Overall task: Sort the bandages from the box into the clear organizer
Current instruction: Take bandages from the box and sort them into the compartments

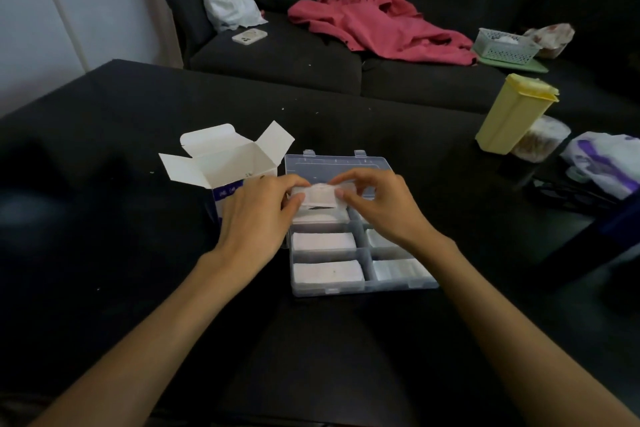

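Big black counter (104,204) under everything. Dark sofa (277,55) far beyond the grip, with a pink jacket (374,21) thrown across it. Clear organizer (360,282) right under the grip, lid open and lying flat just past the fingers. White bandage piles filling the compartments on the near side of the grip. White box (225,163) just to the left of the grip, flaps up and open, partly hidden behind the left hand (256,215). Tall yellow container (512,114) well off to the right. Right hand (381,204) across from the left one, both above the organizer's far row. Small stack of bandages (320,196) between the two hands, each grip pinching one end with thumb and fingertips pressed together.
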